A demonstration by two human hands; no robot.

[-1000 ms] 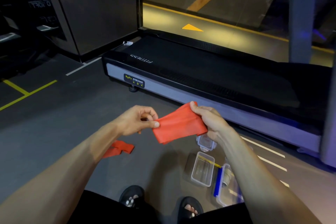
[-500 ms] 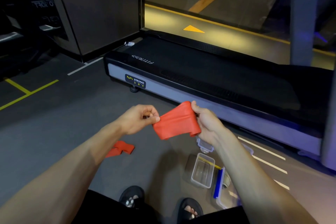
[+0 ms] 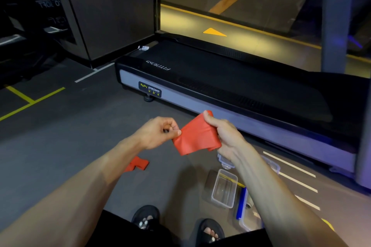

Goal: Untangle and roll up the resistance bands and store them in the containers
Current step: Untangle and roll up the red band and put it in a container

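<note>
Red band (image 3: 197, 135) held above floor (image 3: 66, 142), pinched at left edge by left hand (image 3: 158, 132), gripped at right by right hand (image 3: 224, 134); clear container (image 3: 224, 188) below.

Two red resistance bands: one red band (image 3: 195, 136) pinched between the fingers of both hands, a second red band (image 3: 138, 164) on the floor below the left fingers. Two hands: left hand (image 3: 155, 133), right hand (image 3: 223, 136). Clear containers below the right fingers: one open container (image 3: 223, 187) fully seen, others partly hidden, count unclear. One treadmill (image 3: 230, 86). Two sandalled feet.
</note>
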